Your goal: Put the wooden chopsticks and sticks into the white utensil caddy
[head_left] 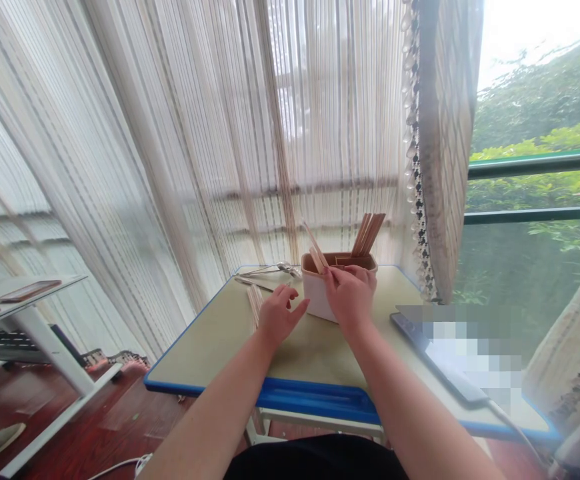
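Note:
My right hand [350, 293] pinches a pair of wooden chopsticks [316, 250] and holds them tilted over the near rim of a white container [316, 293] on the table. More chopsticks [369, 235] stand leaning in the container's far side. My left hand [280, 313] rests on the table [210, 347] just left of the container, its fingers loosely curled and apart, holding nothing. A small bundle of loose chopsticks [255, 303] lies on the table beside the left hand.
Metal spoons [277, 270] lie at the table's far edge near the sheer curtain. A dark flat device [435, 360] with a cable sits at the right. The table has a blue rim [310, 397]. A white desk [25, 293] stands at the left.

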A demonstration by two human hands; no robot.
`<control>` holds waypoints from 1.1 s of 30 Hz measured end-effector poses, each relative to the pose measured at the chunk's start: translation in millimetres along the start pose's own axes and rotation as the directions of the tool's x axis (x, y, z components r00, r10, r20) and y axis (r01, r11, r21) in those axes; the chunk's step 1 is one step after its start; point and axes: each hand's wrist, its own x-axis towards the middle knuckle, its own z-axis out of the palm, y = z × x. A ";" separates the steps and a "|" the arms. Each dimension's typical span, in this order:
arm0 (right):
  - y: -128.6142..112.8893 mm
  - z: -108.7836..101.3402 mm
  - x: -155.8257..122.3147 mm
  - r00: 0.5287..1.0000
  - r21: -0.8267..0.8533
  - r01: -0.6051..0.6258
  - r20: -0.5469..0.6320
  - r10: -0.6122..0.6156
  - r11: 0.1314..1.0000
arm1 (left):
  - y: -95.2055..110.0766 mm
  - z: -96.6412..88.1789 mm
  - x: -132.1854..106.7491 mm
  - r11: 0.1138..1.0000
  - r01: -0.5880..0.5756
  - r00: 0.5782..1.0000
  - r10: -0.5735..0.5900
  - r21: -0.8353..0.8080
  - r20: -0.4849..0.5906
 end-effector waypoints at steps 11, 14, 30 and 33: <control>1.4 2.4 -1.0 1.000 0.016 0.024 0.010 -0.024 1.000 | 1.0 0.3 -2.0 1.000 0.025 0.994 -0.024 -0.003 0.103; 3.5 3.1 -0.3 1.000 0.027 -0.005 -0.013 0.005 1.000 | 0.5 0.7 -2.3 1.000 0.021 0.995 -0.022 0.007 0.100; 6.3 5.5 2.4 0.992 0.008 -0.096 -0.077 0.096 0.995 | 1.8 0.2 -3.0 0.999 0.002 0.998 -0.004 0.036 0.066; 5.0 3.0 2.2 0.997 0.006 -0.067 -0.029 0.067 0.998 | 1.3 1.5 -3.7 0.999 0.002 0.997 -0.005 0.038 0.071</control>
